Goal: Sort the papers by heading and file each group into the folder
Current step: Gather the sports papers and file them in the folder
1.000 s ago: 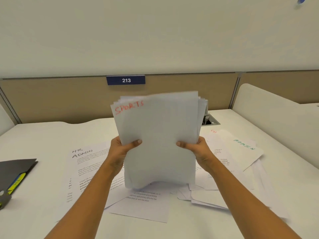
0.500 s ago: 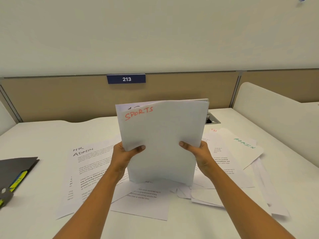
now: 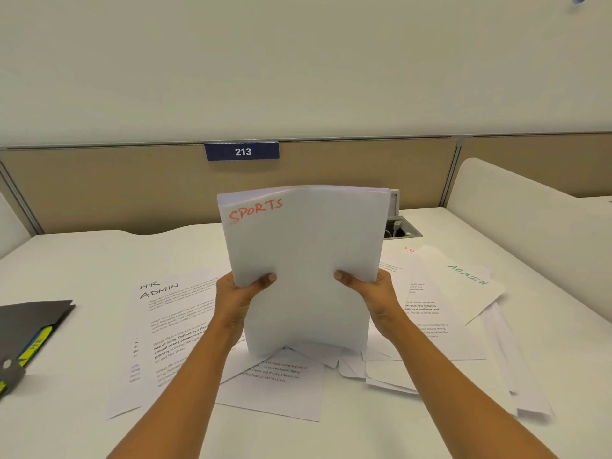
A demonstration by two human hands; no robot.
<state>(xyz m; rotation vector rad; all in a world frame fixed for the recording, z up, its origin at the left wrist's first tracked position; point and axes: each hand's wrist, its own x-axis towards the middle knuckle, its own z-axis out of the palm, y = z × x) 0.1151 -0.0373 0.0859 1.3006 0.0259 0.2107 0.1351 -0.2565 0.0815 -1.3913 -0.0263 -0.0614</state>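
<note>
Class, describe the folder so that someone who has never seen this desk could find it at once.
Start at the white desk below the blue 213 sign and go to its left edge. There lies the folder, left of the HR ADMIN sheet. It alone is dark grey among white papers, with yellow tabs showing inside.

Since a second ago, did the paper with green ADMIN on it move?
No. The ADMIN paper lies in the same spot as before, just as far to the right of and below the 213 sign.
</note>
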